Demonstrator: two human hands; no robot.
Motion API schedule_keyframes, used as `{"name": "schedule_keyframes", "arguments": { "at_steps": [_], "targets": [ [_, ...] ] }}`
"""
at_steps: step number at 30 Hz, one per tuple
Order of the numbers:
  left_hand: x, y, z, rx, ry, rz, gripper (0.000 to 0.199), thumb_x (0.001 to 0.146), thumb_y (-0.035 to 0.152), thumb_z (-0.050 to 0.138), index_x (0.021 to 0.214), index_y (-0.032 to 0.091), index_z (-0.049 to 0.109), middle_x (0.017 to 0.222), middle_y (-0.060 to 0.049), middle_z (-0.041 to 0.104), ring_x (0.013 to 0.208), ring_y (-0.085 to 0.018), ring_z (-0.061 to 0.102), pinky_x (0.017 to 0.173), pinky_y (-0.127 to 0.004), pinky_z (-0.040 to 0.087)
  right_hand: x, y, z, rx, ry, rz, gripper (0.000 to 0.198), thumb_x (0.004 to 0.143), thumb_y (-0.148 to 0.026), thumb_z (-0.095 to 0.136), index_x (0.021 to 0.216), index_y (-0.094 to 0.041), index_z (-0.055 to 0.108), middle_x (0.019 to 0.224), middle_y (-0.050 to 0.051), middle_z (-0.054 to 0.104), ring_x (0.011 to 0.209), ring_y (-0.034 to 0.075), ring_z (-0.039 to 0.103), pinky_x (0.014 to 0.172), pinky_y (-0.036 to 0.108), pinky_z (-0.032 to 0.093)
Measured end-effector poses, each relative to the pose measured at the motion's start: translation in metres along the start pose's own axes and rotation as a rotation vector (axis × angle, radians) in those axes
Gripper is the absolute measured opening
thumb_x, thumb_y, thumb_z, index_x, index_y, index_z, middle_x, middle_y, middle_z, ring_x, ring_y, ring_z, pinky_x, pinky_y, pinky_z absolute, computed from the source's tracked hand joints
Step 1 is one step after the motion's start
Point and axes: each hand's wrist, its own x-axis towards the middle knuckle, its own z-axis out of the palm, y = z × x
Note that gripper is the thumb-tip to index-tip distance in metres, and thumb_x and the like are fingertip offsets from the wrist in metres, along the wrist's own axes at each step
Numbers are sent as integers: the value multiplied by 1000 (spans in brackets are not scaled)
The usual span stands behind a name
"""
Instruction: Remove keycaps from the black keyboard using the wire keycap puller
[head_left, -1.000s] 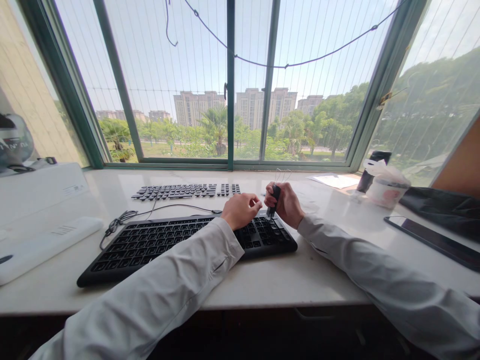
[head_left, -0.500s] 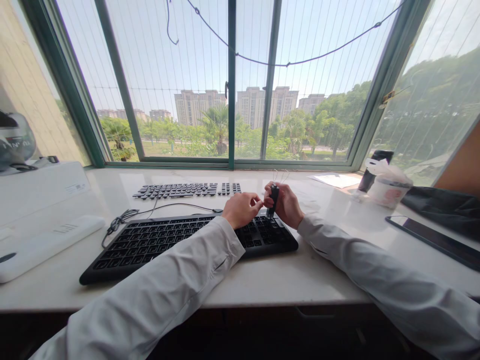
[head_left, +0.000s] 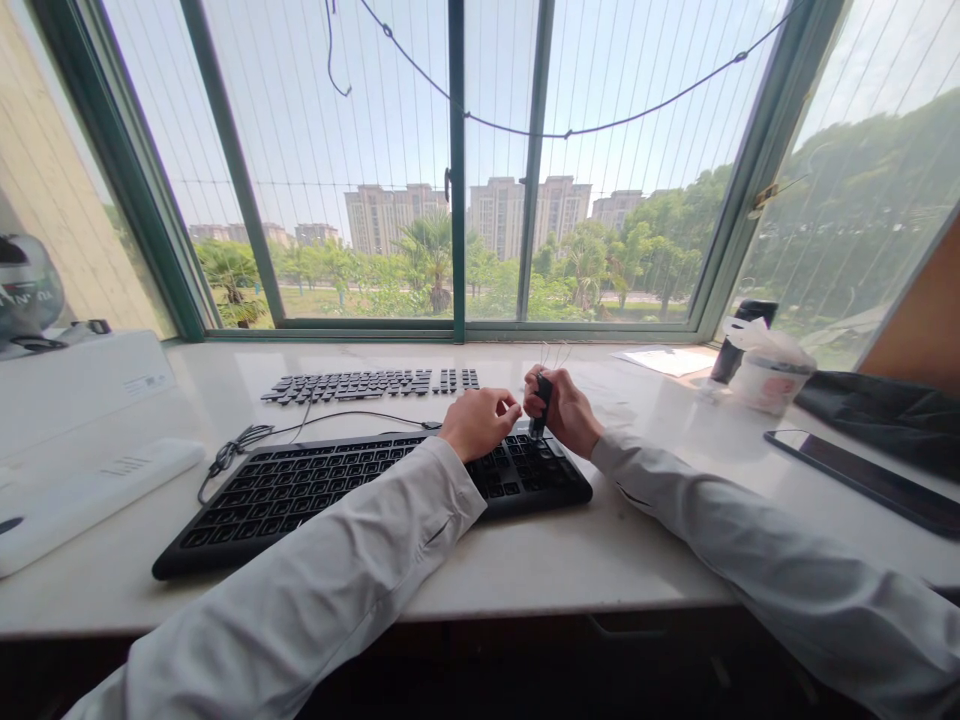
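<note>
Gripping hand: the right hand [head_left: 566, 408] is closed around a black-handled tool [head_left: 541, 396], above the right end of the keyboard [head_left: 300, 490].
Left hand: it is curled [head_left: 480, 424], thumb near the fingers, just beside the right hand and over the keyboard; whether it pinches anything cannot be told.
Keycaps off: rows of black keycaps [head_left: 356, 384] lie on the counter [head_left: 600, 570] beyond the left hand, and the keyboard to the left of the hands looks bare down to its sockets, so the work seems well along.
Keycaps left: some may remain at the number-pad end, by the right hand; the details are too small to count.
Tool direction: its clear lower end points down at the keys beneath the right hand, with thin wires [head_left: 556, 354] sticking up above the fist; contact with a key is unclear.
Tool axis: nearly upright, the top leaning slightly right.
Keyboard axis: crosswise beneath both hands, its left end slanting nearer the person.
</note>
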Motion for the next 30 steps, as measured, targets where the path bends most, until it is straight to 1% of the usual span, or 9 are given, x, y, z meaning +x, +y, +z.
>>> {"name": "schedule_keyframes", "arguments": {
  "at_steps": [5,9,15,21,27,30],
  "targets": [
    [1,-1,1,7,7,4,30,85,43,50,84,23,72,80,-4,72,74,-18,65,71,-28,47,0,-1,-1,6,-16,7,20,76,-35,55,67,-20,45,59,-4,33,51,10,29,49,23,30],
    [1,-1,1,9,3,8,31,86,43,49,84,22,72,78,-4,72,75,-18,64,71,-28,46,0,1,-2,-27,-39,-24,22,77,-36,54,68,-20,44,60,-4,32,51,10,29,49,23,30],
    [1,-2,1,4,0,14,30,85,42,49,85,23,72,77,-3,72,71,-17,64,68,-27,45,-4,4,-3,-48,-51,-65,26,78,-43,50,66,-21,41,56,-5,28,49,11,27,46,24,30],
    [2,-3,2,2,9,19,29,85,42,49,85,24,72,78,-2,72,72,-18,64,69,-28,45,-9,9,-3,-25,-27,-149,20,76,-35,44,64,-20,42,52,-4,30,48,11,27,46,23,27],
    [1,-1,0,11,15,10,29,85,42,50,85,24,72,79,-3,72,73,-18,64,70,-28,45,-13,12,-2,-86,-1,-235,19,75,-32,43,61,-20,44,53,-4,32,48,11,29,47,24,24],
    [0,-1,0,5,8,7,29,85,42,50,85,24,72,78,-3,72,73,-18,64,68,-28,45,-14,11,-2,-73,-1,-247,19,75,-32,42,60,-20,44,52,-3,32,49,11,29,47,24,24]
  ]
}}
